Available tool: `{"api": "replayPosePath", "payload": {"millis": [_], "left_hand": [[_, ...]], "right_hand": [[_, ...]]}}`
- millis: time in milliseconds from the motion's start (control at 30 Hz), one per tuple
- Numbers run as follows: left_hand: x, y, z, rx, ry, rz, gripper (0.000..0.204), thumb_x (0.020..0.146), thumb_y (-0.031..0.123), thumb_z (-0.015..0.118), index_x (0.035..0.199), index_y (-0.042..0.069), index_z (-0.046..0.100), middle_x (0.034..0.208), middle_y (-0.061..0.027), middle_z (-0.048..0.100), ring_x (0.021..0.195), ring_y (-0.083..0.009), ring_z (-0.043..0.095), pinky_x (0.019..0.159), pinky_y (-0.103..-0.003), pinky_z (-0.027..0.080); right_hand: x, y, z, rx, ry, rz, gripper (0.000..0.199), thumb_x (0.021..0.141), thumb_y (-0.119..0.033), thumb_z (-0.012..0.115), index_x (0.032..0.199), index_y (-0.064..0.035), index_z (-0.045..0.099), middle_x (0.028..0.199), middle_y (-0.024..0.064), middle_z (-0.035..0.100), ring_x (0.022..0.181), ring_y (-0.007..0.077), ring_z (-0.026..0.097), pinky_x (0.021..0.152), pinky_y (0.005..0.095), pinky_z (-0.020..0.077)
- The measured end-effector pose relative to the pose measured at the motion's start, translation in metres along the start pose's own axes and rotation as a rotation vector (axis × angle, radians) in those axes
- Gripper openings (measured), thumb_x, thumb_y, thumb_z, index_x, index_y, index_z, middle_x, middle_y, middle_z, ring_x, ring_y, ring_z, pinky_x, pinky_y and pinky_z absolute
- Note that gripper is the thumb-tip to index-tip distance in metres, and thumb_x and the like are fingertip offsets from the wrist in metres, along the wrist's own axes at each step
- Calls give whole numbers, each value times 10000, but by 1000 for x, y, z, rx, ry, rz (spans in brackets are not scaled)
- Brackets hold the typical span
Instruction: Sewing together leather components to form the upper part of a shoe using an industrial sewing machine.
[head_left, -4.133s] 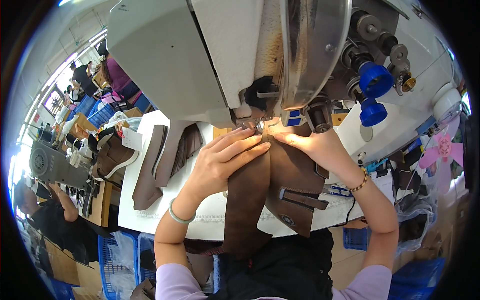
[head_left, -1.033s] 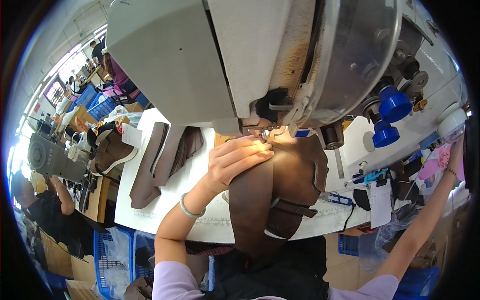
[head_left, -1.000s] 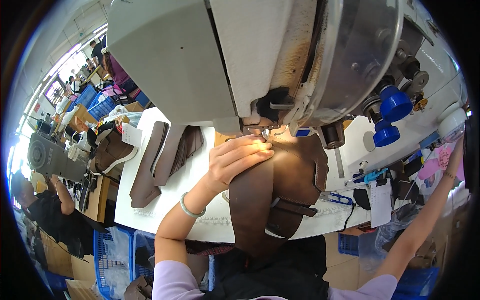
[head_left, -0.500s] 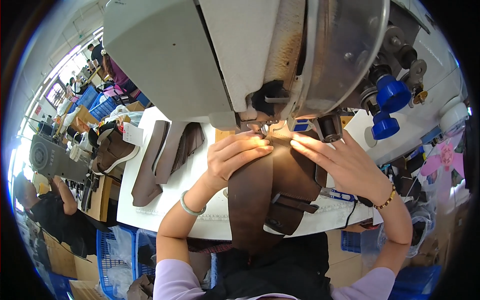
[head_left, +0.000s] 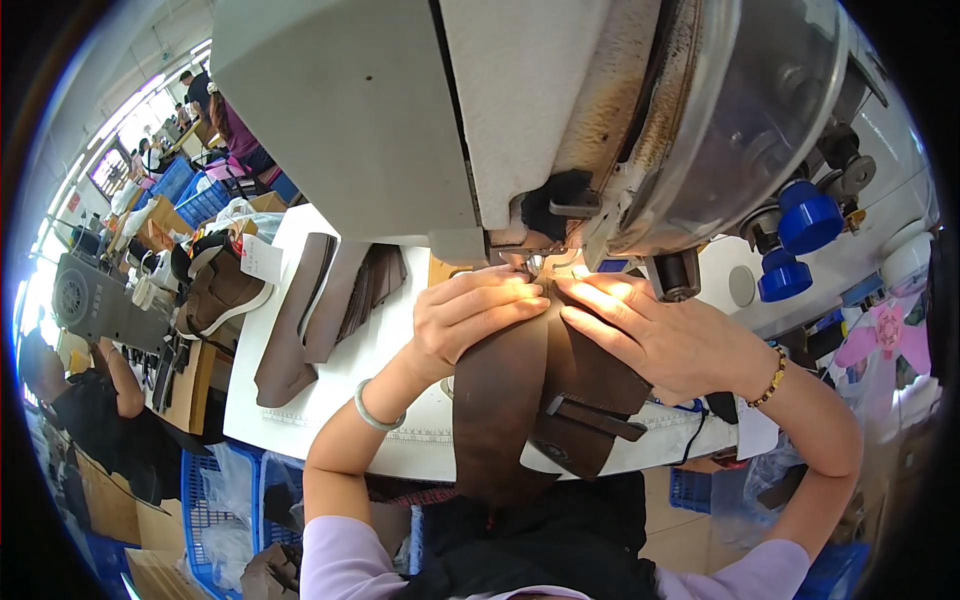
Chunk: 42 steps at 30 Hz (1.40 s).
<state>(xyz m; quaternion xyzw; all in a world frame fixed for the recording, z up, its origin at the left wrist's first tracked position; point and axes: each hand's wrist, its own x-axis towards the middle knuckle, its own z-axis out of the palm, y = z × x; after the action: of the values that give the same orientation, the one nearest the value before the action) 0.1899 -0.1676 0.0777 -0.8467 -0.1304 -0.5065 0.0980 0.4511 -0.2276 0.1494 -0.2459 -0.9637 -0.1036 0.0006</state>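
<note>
A brown leather piece point(head_left: 500, 405) lies under the needle area of a large grey sewing machine point(head_left: 345, 130) and droops over the table's near edge. My left hand point(head_left: 470, 318) grips its left side by the presser foot point(head_left: 535, 263), fingers together and thumb out of sight. On the right, my right hand point(head_left: 660, 335) rests over the leather with its fingers stretched out, tips close to the foot. A second brown part with a strap-like tab point(head_left: 595, 415) hangs beside the first, below my right hand. The stitch point is partly hidden by my fingers.
Several brown leather strips point(head_left: 345, 295) lie on the white table point(head_left: 240, 375) at left. Past them stands a brown shoe point(head_left: 222, 290). Blue knobs point(head_left: 808, 218) stick out at the machine's right. Blue baskets point(head_left: 200, 500) stand below the table. Another person point(head_left: 100, 430) works at far left.
My right hand has slid left and closer to the presser foot, its fingers nearer my left hand. My left hand stays almost in place. The view has shifted slightly.
</note>
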Motion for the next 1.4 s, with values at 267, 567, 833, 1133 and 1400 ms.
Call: {"api": "replayPosePath", "payload": {"millis": [267, 567, 833, 1133, 1400], "left_hand": [[1, -2, -4, -23, -37, 8, 289, 729, 161, 656, 994, 109, 758, 985, -37, 707, 949, -219, 687, 827, -343, 591], [8, -4, -18, -155, -112, -129, 386, 713, 156, 730, 1085, 54, 722, 1056, -87, 709, 942, -256, 703, 766, -333, 580], [5, 9, -10, -175, 4, -305, 373, 701, 120, 739, 1064, 36, 724, 1010, -123, 715, 901, -256, 714, 758, -316, 580], [3, 0, -18, -153, -135, -66, 396, 724, 159, 719, 1104, 46, 720, 1096, -102, 705, 1032, -288, 673, 912, -374, 548], [-3, -8, -6, -65, -168, 99, 316, 753, 115, 640, 1056, 58, 709, 1107, -65, 678, 1080, -251, 634, 1003, -414, 524]], "right_hand": [[3, 4, -17, 31, 42, -51, 747, 669, -43, 623, 1384, 26, 419, 1294, 131, 550, 1174, 263, 529, 1012, 364, 399], [11, 1, -45, 7, -293, 45, 808, 701, -85, 631, 1461, -142, 364, 1460, 76, 372, 1287, 229, 453, 580, 290, 586], [9, 0, -48, -9, -277, 68, 786, 683, -91, 639, 1431, -162, 412, 1391, 62, 437, 1150, 175, 584, 520, 288, 564], [10, -2, -50, 67, -128, 17, 670, 660, -43, 650, 1313, -12, 506, 1291, 133, 552, 1146, 287, 545, 923, 360, 472], [6, -1, -34, 90, -81, 7, 705, 647, -51, 653, 1327, 41, 487, 1202, 129, 594, 1081, 230, 560, 919, 307, 417]]}}
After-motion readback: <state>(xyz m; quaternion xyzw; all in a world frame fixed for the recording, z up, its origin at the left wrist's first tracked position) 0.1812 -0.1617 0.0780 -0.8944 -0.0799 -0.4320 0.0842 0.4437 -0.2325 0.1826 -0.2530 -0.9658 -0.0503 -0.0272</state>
